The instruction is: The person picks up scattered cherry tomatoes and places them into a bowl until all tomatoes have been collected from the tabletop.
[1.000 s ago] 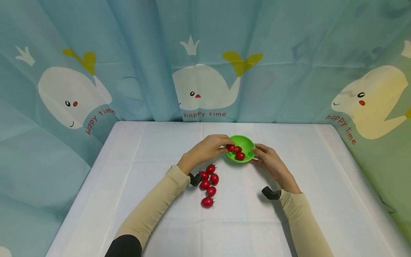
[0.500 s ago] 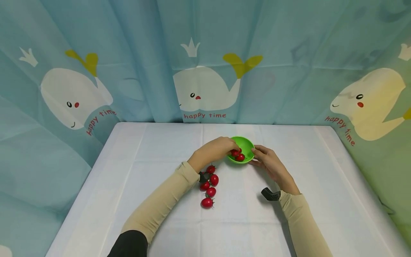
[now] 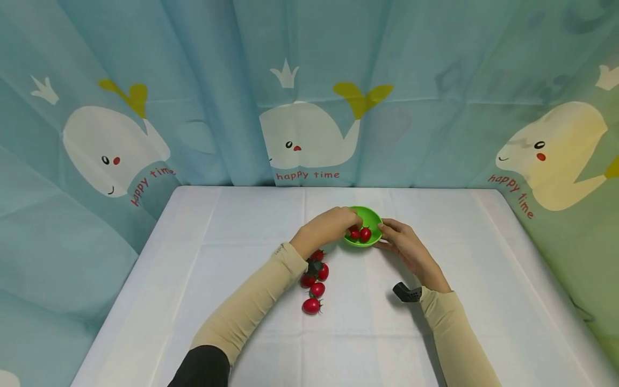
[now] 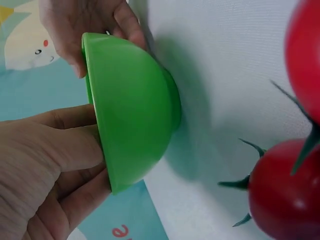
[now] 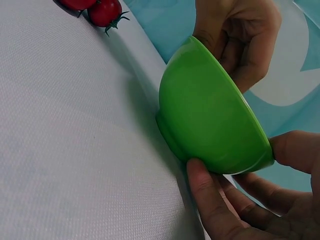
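Observation:
A green bowl stands toward the back of the table, with red cherry tomatoes inside. My left hand reaches over its left rim, fingers dipped inside among the tomatoes. The bowl wall hides those fingertips in the left wrist view, and I cannot tell whether they still pinch a tomato. On the right side, my right hand grips the bowl, thumb at the rim and fingers low by the base, as the right wrist view shows.
Several more cherry tomatoes lie in a loose column on the white table, partly under the left wrist. A blue curtain with whale prints hangs behind the table's back edge.
My left hand has moved right and into the bowl with the tomato it pinched at the rim. Tomatoes in the bowl have shifted slightly. The right hand keeps its hold.

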`<state>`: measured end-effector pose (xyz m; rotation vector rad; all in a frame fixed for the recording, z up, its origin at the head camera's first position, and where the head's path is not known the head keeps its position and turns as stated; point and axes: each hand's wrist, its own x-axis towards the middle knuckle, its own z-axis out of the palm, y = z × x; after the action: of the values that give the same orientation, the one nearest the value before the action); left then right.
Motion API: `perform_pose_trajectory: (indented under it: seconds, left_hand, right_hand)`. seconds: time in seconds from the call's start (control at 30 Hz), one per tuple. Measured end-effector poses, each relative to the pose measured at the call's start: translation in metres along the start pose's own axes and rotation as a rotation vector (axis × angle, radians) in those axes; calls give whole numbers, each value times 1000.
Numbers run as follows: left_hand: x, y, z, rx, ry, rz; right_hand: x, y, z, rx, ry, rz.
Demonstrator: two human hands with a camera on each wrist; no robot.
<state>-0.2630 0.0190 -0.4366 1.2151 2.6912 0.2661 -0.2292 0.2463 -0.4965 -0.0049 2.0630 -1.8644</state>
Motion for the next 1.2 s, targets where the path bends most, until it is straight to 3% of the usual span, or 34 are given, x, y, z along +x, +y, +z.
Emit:
perform_pose_trajectory:
  seconds: [0.47, 0.63, 1.0, 1.2]
  left_hand:
    - [4, -2, 7, -3, 28, 24]
    - [-6, -6, 7, -140, 98, 42]
    - [-41, -19, 10, -419, 260, 55]
    - [-65, -27, 10, -577, 270, 28]
  right_hand:
    - [-2, -1, 0, 15, -3, 7]
    - [-1, 0, 0, 15, -3, 10]
    - [-2, 0, 0, 11, 4, 14]
    - [-1, -1, 1, 7, 3, -1]
